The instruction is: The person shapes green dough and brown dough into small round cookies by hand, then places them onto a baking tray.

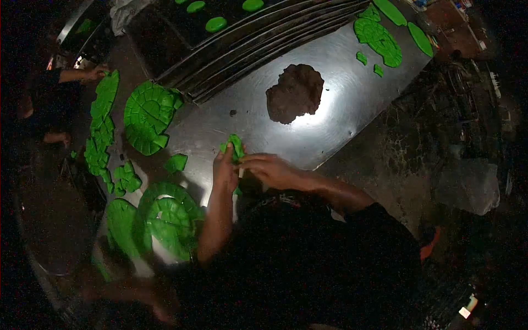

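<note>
My left hand (224,169) is closed around a small, crumpled piece of green rubber-like material (235,144), thumb up against it. The fingers of my right hand (265,166) reach in from the right and pinch the lower side of the same piece. Both hands are above the near edge of a shiny metal table (250,124). To their left lies a loose green scrap (176,163). Beyond them on the metal sits a brown, lumpy slab (295,93), with a tiny dark crumb (233,112) nearer my hands.
Round green segmented sheets (147,118) and flat green oval pieces (122,223) lie to the left. More green pieces (378,41) lie at the far right. Stacked dark metal plates (264,41) border the table's back. Another person's hand (96,72) touches a green strip (104,99).
</note>
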Tool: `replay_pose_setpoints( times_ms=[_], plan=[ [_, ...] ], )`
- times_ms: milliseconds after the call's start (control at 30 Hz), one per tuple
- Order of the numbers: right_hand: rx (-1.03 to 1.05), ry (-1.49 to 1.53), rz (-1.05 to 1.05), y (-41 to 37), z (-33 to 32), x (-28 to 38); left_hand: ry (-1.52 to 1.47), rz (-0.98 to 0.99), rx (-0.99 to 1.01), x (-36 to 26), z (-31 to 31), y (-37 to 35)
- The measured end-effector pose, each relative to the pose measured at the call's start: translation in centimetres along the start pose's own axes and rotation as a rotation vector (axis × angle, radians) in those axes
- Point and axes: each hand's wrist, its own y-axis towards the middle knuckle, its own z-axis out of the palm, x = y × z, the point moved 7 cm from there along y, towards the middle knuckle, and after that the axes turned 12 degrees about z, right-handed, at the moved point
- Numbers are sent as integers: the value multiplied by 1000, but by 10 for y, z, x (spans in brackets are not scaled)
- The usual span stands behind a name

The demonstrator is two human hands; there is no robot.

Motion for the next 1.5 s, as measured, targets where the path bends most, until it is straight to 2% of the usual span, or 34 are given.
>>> replay_pose_setpoints(
  times_ms=[67,100,133,200,233,333,367,433,467,500,533,600,633,667,700,733,800,867,933,967,1000,1067,1100,1200,1233,1300,1367,1433,1500],
  plan=[
    [-247,-285,177,-8,-49,-40,118,75,-13,-8,-13,6],
    [-348,-103,393,-15,-66,-92,250,87,-84,-12,-21,4],
    [-449,80,607,-23,-81,-142,247,77,-89,-11,-28,6],
    [-530,-753,390,-14,-118,-129,288,63,-79,-13,-32,9],
    [-525,-755,394,-10,-122,-140,362,39,-156,-19,-35,4],
    [-596,-492,458,-11,-116,-195,490,56,-160,-25,-47,5],
    [-617,-405,476,-15,-111,-215,760,225,-35,-30,-51,4],
    [-642,-317,495,-26,-102,-245,767,201,-76,-31,-53,-2],
    [-578,-389,459,-26,-98,-255,771,191,-116,-35,-52,-4],
    [-513,-461,421,-28,-94,-267,640,139,-125,-35,-47,-8],
    [-519,-465,410,-34,-93,-289,636,152,-124,-34,-49,-12],
    [-540,-973,284,-30,-87,-279,1110,370,83,-49,-27,-25],
    [-543,-970,271,-36,-89,-280,295,126,25,-33,-28,-24],
    [-364,-499,509,-33,-109,-247,292,140,13,-35,-26,-29],
    [-157,-24,716,-32,-109,-216,168,160,34,-36,-23,-34],
    [-136,-29,699,-29,-105,-195,44,180,52,-37,-20,-41],
    [-159,1048,662,-30,-78,-160,6,189,6,-42,-15,-52],
    [-93,1198,689,-18,-55,-72,-96,113,73,-43,0,-59],
    [-114,1148,603,-10,-35,-24,-111,109,114,-48,12,-65],
    [-160,953,537,-6,-31,-9,-124,83,171,-48,21,-70],
    [-146,953,530,-4,-24,7,-125,95,162,-51,27,-75],
    [-408,48,39,-1,-40,72,-111,106,132,-55,36,-84],
    [-479,-194,-98,-1,-32,79,-194,116,159,-51,37,-84],
    [-412,-340,-74,3,-14,73,-35,156,145,-45,37,-87],
    [-405,-337,-80,3,-14,75,71,82,-4,-41,25,-88],
    [-489,29,33,-1,-33,68,9,98,1,-41,22,-84],
    [-424,39,42,0,-35,58,-54,106,8,-39,25,-83],
    [-366,48,54,5,-33,48,75,151,14,-42,34,-82],
    [-467,-271,-171,7,-31,62,136,182,31,-44,37,-74]
  ],
)
